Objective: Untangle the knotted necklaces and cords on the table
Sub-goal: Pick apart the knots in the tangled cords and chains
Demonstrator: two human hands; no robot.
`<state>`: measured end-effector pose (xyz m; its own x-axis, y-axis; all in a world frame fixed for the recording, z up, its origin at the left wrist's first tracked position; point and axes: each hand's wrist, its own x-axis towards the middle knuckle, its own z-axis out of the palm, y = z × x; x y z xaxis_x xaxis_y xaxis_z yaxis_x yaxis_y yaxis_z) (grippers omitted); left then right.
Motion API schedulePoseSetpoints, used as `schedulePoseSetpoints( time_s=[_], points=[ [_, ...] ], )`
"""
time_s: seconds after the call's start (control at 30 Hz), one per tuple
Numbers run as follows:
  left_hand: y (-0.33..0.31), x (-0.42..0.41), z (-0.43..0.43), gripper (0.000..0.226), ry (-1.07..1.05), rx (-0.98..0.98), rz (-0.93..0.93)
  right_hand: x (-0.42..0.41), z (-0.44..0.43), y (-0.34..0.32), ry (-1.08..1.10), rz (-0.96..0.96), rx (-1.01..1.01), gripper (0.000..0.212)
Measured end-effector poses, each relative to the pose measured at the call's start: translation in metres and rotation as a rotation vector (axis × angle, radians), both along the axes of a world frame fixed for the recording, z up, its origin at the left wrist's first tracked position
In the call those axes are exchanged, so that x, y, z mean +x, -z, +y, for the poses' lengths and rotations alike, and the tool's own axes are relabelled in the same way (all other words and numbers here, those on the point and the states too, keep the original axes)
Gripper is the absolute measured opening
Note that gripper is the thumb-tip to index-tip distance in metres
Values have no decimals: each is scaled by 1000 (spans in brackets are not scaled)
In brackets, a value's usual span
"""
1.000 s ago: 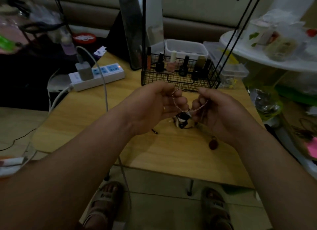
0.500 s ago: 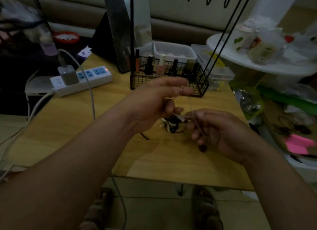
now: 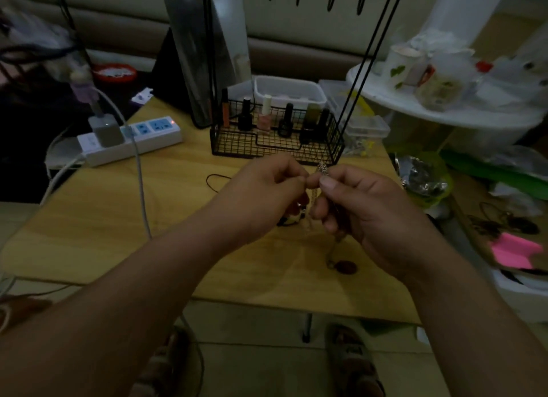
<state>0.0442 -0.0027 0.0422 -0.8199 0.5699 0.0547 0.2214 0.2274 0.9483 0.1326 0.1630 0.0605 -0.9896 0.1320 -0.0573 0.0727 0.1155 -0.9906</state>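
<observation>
two hands meet above the middle of the worktop [image 3: 118, 233]. the left hand [image 3: 267, 195] has its fingers curled, thumb and forefinger pinching a thin silver chain [image 3: 322, 169]. the right hand [image 3: 364, 207] pinches the same chain just beside it, thumb on top, with the other fingers folded round a strand that runs down past the palm. a small bunch of links stands up between the two pinches. below them the chain drops towards a dark tangle [image 3: 292, 218] on the worktop, partly hidden under the left hand. at five o'clock from the hands a dark red pendant [image 3: 345, 266] rests on the wood. a loose black cord [image 3: 216, 178] lies at nine o'clock and a wire basket [image 3: 275, 147] of small bottles at twelve.

as i judge it, the chain is very light, limp and slick — it would slip through a lazy pinch, and its fine links could kink or snap under a hard pull. it is best taken with the fingertips close on either side of the knot and teased apart rather than tugged, with the pendant's weight left on the worktop.
</observation>
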Motion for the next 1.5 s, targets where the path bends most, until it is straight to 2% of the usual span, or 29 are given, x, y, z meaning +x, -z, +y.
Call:
schedulePoseSetpoints(
  time_s=[0.1, 0.2, 0.27, 0.33, 0.5, 0.57, 0.63, 0.83, 1.1, 1.27, 1.37, 1.5],
  points=[
    [-1, -1, -6, 9, 7, -17, 100, 2, 2, -2, 16, 24, 130, 21],
    [-4, -3, -9, 27, 50, -63, 224, 3, 5, -1, 39, 17, 201, 22],
    [-5, -3, -9, 33, 136, -52, 198, 2, 7, 0, 30, 9, 257, 22],
    [-5, -3, -7, 28, 209, -42, 165, 2, 7, 1, 6, 2, 281, 24],
    [-6, -4, -4, 5, 224, -122, 160, 0, 6, 1, 16, -20, 299, 28],
    [-7, -6, -6, 4, 199, -126, 165, -1, 6, 1, 35, -15, 297, 27],
    [-9, -8, -9, 7, 179, -93, 146, -2, 6, 2, 65, 6, 293, 24],
    [-16, -16, -15, 10, 196, 92, -88, -5, 2, 4, 103, 107, 288, 11],
    [-12, -18, -15, 11, 164, -26, -38, -9, -3, 11, 100, 92, 310, 7],
    [-9, -19, -17, 5, 164, -102, 45, -10, -2, 14, 121, 78, 331, 8],
    [-7, -19, -18, 16, 165, -104, 76, -9, -4, 15, 128, 88, 365, 10],
    [-5, -18, -20, 18, 156, -123, 148, -9, -7, 14, 107, 65, 395, 14]
  ],
)
